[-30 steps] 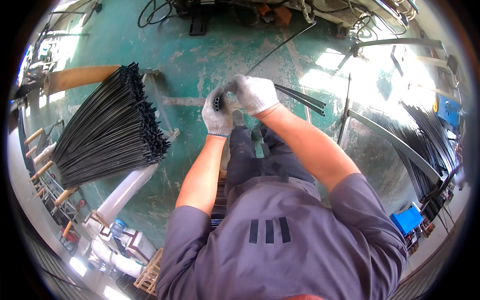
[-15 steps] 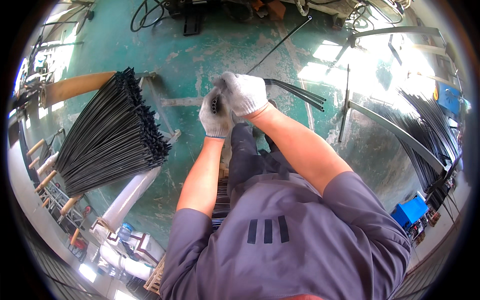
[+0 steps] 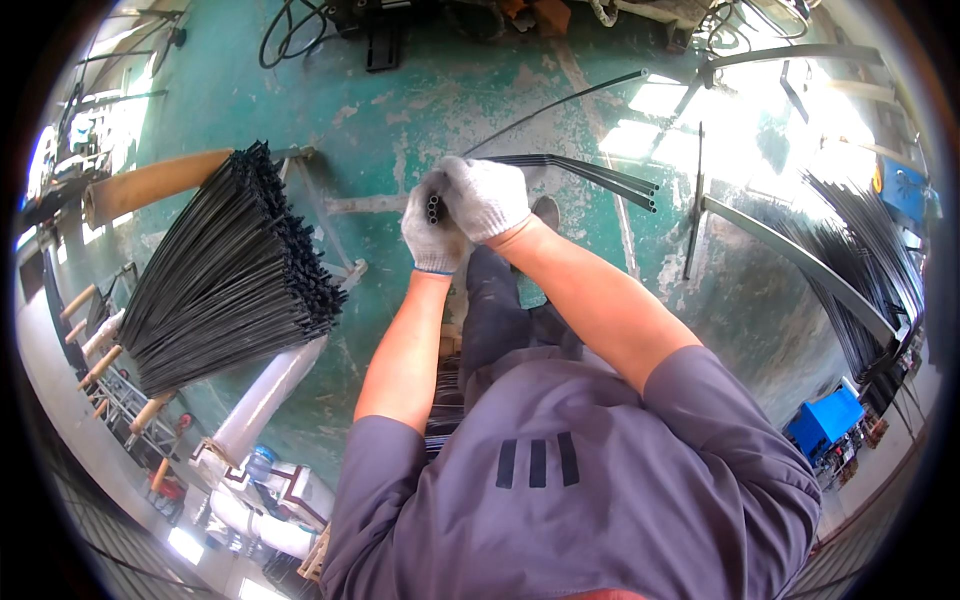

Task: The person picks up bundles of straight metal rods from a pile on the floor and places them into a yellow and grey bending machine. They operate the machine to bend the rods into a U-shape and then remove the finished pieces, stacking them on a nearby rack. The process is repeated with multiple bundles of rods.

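Note:
Both my hands wear white knit gloves and meet in front of me over a green floor. My left hand [image 3: 432, 238] is closed around the near ends of a small bunch of thin black tubes [image 3: 590, 174], whose open ends show at my palm. My right hand [image 3: 487, 197] grips the same bunch just beside the left. The tubes run away to the right over the floor. Below my hands are my dark trousers and one shoe [image 3: 546, 210].
A large fanned bundle of black tubes [image 3: 225, 275] lies on a rack at my left, beside a tan roller [image 3: 150, 185] and a white roll [image 3: 265, 395]. Single long rods [image 3: 695, 200] lie on the floor. More black tubes [image 3: 865, 260] and a blue box [image 3: 822, 420] are at right.
Both hands stay closed on the tube ends; they have shifted slightly toward me and lower in view, and the bunch now angles a little more to the right.

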